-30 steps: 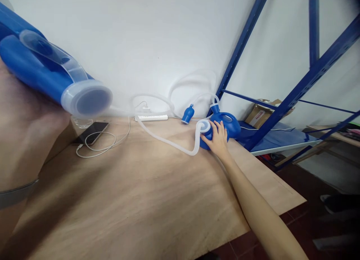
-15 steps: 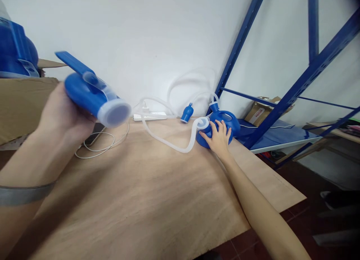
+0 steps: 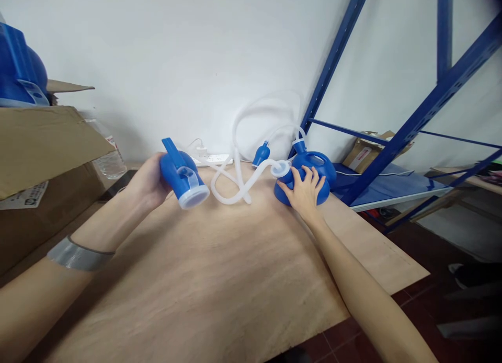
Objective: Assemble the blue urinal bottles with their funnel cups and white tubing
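Note:
My left hand (image 3: 151,182) is closed around a blue plastic urinal funnel (image 3: 178,174). It has a flat blue strip on top and a translucent white cap over its mouth, which tilts down to the right above the table. My right hand (image 3: 305,190) wraps its fingers over a blue urinal bottle (image 3: 283,195) standing on the table. From that bottle's neck a translucent hose (image 3: 254,177) curls leftward over the wood. Right behind stands another blue bottle (image 3: 328,169) with a carrying handle. A smaller blue funnel (image 3: 261,154) on a thin tube rests near the wall.
An open cardboard box (image 3: 50,138) at left holds another blue bottle (image 3: 23,65). Beside it is a clear plastic bottle (image 3: 110,161). A white power strip (image 3: 214,159) lies against the wall. Blue metal shelving (image 3: 392,182) with a small carton (image 3: 358,156) stands at right.
My left hand has moved right and farther from me with the blue funnel. The hose's loop has shifted right and bunched up. My right hand stays on its bottle.

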Demonstrator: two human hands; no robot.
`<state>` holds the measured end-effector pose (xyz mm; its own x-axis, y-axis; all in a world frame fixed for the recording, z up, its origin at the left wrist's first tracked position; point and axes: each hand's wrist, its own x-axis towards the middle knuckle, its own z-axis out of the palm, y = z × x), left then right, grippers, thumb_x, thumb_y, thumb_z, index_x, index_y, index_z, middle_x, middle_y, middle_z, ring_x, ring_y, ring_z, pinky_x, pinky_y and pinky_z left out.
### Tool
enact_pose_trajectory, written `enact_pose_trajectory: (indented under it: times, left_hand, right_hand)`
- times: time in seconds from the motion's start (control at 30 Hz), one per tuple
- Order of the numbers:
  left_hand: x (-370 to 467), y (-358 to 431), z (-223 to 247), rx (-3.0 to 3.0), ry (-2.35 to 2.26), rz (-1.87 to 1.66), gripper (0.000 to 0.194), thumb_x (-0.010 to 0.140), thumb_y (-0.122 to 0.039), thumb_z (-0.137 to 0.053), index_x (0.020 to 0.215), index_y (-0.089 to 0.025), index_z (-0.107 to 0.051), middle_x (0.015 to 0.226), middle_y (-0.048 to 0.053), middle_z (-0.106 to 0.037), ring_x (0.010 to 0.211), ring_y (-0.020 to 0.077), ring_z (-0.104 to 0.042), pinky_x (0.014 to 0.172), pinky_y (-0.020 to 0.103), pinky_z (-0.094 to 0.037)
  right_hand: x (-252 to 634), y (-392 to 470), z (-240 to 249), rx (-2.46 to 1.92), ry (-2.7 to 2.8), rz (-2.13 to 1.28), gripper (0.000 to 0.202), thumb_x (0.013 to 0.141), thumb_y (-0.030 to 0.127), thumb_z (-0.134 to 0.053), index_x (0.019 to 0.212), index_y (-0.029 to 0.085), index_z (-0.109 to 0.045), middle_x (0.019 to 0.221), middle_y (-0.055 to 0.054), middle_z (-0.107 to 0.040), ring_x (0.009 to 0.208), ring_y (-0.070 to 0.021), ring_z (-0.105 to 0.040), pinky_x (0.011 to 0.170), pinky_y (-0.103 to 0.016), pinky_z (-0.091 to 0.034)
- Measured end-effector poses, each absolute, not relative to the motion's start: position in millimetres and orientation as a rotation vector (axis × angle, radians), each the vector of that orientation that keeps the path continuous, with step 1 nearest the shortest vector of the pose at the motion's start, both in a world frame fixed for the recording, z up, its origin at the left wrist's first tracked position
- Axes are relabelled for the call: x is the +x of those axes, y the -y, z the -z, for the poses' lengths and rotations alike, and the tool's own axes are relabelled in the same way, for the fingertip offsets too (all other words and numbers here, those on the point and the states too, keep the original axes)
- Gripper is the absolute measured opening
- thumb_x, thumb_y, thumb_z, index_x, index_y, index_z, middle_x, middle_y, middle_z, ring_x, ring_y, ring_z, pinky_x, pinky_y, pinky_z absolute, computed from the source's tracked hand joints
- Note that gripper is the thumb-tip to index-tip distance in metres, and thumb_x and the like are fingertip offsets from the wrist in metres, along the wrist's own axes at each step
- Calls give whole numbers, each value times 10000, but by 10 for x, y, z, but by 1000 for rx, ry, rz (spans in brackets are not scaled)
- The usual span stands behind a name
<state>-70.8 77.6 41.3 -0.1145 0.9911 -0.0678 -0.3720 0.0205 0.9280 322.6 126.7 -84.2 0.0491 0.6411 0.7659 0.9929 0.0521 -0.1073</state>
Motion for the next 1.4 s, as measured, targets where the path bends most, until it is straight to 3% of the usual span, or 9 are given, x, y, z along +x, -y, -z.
enact_pose_trajectory:
  times: [0.2, 0.47, 0.77, 1.0, 1.2, 1.4]
  left_hand:
    - [-629, -791, -269, 781, -1103, -1241, 79, 937, -227, -644, 952, -172, -699, 818, 8, -746, 712, 150, -690, 675, 256, -615]
    - [-668, -835, -79, 910, -1113, -974, 300, 839, -368, -835, 1071, -194, -759, 964, 79, -791, 801, 222, -772, 651, 295, -650]
    - [-727, -884, 10, 1066, -1162, -979, 326, 834, -385, -848, 1087, -194, -774, 992, 111, -818, 824, 233, -785, 672, 287, -646]
    - [-757, -888, -60, 1093, -1196, -944, 329, 817, -386, -848, 1072, -185, -791, 1003, 117, -824, 890, 232, -774, 711, 277, -634]
    - [-790, -869, -182, 1162, -1231, -887, 388, 749, -413, -886, 1051, -182, -807, 1010, 136, -828, 964, 274, -776, 756, 309, -629]
    - [-840, -881, -191, 1260, -1234, -805, 573, 660, -516, -926, 1124, -207, -793, 1108, 115, -829, 1186, 324, -733, 945, 361, -598]
  right_hand:
    - [3189, -1247, 846, -1653, 1704, 623, 645, 981, 628, -586, 1454, 190, -600, 1566, -246, -509, 1543, -522, -338, 1204, -869, -169]
    - [3096, -1242, 857, -1547, 1751, 518, 672, 956, 661, -592, 1416, 173, -554, 1549, -228, -546, 1602, -506, -287, 1265, -814, -118]
    - [3006, -1176, 808, -1439, 1818, 498, 615, 994, 550, -566, 1476, 175, -494, 1531, -202, -610, 1587, -428, -386, 1310, -750, -88]
    - [3008, -1198, 806, -1381, 1804, 455, 664, 949, 573, -597, 1472, 176, -498, 1485, -204, -634, 1441, -403, -544, 1320, -680, -173]
    - [2984, -1198, 827, -1377, 1820, 444, 600, 943, 562, -620, 1394, 173, -545, 1410, -201, -665, 1381, -405, -569, 1304, -647, -230]
    - [2957, -1200, 833, -1368, 1799, 480, 585, 933, 562, -643, 1368, 179, -561, 1376, -196, -682, 1342, -405, -588, 1265, -650, -286]
